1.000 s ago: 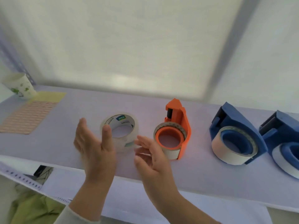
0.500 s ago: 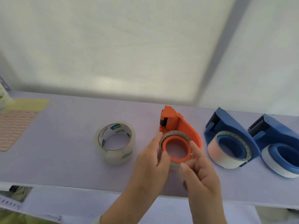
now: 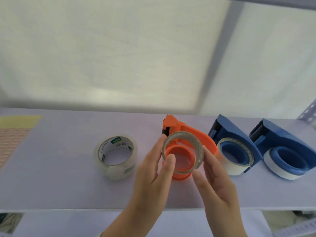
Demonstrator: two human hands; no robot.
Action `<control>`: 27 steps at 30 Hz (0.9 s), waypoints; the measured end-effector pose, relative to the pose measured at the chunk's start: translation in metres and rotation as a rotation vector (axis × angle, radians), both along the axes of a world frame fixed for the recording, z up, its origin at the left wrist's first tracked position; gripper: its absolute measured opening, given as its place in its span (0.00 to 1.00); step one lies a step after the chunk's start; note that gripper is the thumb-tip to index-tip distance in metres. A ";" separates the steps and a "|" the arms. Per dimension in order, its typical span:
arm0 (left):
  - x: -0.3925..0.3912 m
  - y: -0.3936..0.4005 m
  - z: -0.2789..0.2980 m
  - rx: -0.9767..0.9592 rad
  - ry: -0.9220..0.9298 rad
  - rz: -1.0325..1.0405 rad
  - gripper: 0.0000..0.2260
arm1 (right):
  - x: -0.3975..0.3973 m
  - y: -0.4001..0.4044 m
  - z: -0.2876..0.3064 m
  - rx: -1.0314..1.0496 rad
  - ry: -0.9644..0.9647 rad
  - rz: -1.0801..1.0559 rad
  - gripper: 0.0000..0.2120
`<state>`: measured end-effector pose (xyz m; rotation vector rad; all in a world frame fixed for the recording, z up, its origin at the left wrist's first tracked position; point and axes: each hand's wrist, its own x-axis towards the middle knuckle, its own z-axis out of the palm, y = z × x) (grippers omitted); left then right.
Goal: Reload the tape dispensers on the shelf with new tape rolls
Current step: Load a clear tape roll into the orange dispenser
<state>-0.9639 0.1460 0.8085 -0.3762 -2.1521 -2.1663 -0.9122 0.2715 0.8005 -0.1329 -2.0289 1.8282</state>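
An orange tape dispenser [image 3: 196,134] lies on the pale purple shelf [image 3: 59,185]. Its orange hub [image 3: 183,161] shows through a thin, used-up cardboard tape core [image 3: 193,142], which is lifted and tilted above the hub. My left hand [image 3: 153,171] holds the core's left side with thumb and fingers. My right hand [image 3: 217,182] holds its right side. A full clear tape roll [image 3: 116,156] with a green-and-white label lies flat to the left, apart from both hands.
Two blue dispensers [image 3: 234,141] [image 3: 283,147] with white tape rolls lie to the right of the orange one. A yellow and pink sheet [image 3: 15,132] lies at the shelf's far left. A white back panel rises behind the shelf.
Both hands moved from near the clear roll to the orange dispenser, took hold of the thin core and raised it off the hub. The view shifted rightward.
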 end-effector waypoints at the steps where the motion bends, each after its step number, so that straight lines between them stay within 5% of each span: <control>1: 0.004 -0.003 0.005 0.024 0.040 -0.003 0.21 | 0.003 -0.003 0.001 0.049 0.052 0.006 0.28; 6: 0.020 -0.031 -0.010 0.113 0.043 0.189 0.19 | 0.014 -0.025 -0.008 0.299 0.233 0.029 0.27; 15: 0.015 -0.066 -0.025 -0.214 0.067 0.361 0.32 | 0.008 -0.053 -0.035 0.348 0.077 0.114 0.28; 22: 0.010 -0.078 -0.026 -0.375 0.078 0.309 0.26 | -0.003 -0.064 -0.041 0.540 -0.091 0.135 0.35; 27: -0.001 -0.097 -0.019 -0.297 0.097 0.599 0.15 | -0.007 -0.070 -0.027 0.571 0.000 0.098 0.34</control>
